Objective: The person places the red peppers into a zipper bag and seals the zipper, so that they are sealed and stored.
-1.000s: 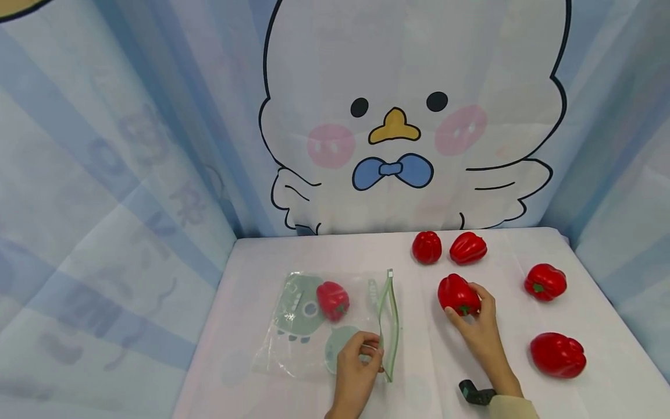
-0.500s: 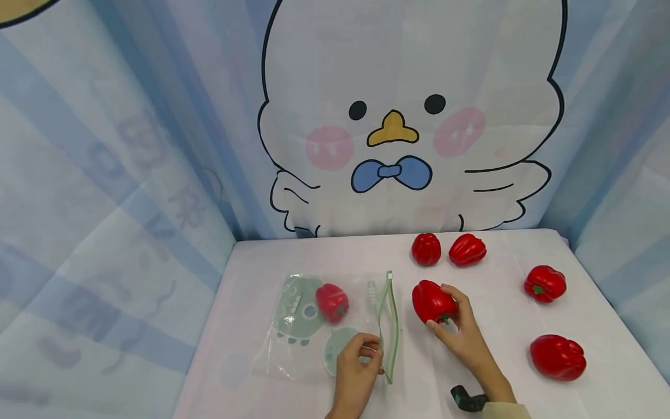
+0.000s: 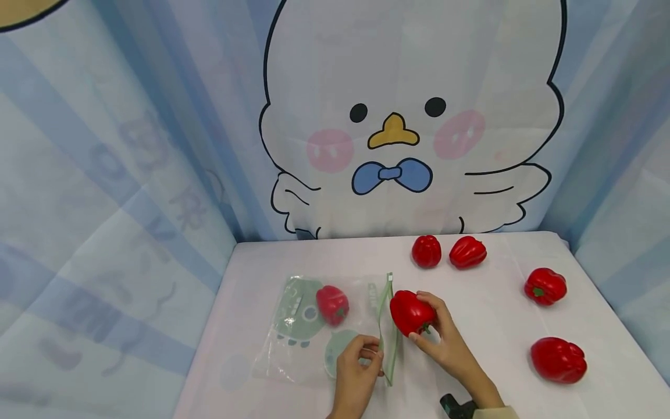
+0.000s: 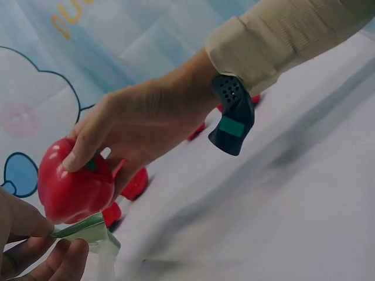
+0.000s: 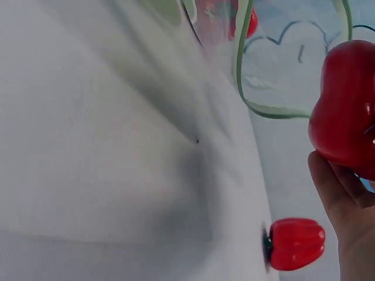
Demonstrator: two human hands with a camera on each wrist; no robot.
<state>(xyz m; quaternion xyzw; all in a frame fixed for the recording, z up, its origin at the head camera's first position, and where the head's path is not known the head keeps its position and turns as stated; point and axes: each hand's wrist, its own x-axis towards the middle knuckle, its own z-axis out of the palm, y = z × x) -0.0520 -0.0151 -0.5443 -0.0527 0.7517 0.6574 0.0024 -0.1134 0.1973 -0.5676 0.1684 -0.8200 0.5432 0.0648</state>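
Note:
A clear zip bag (image 3: pixel 298 361) with green prints lies on the table, its green-edged mouth parted toward the right. Inside it rests one red bell pepper (image 3: pixel 332 305). The left hand (image 3: pixel 357 366) pinches the near side of the bag's green rim (image 4: pixel 88 228) between thumb and fingers. In the right hand (image 3: pixel 445 343) is another red bell pepper (image 3: pixel 412 313), held by thumb and fingers around its stem end. That pepper is right at the bag's mouth, overlapping the green edge in the head view; whether they touch I cannot tell.
Two red bell peppers, one upright (image 3: pixel 426 251) and one on its side (image 3: pixel 468 252), lie at the table's back. Two more, a farther pepper (image 3: pixel 545 286) and a nearer pepper (image 3: pixel 558 360), lie at the right. A patterned curtain (image 3: pixel 392 215) hangs behind the white table (image 3: pixel 497 308).
The right hand has carried its bell pepper leftward and slightly nearer, up to the bag's mouth. The left hand keeps its pinch on the rim, nearly still.

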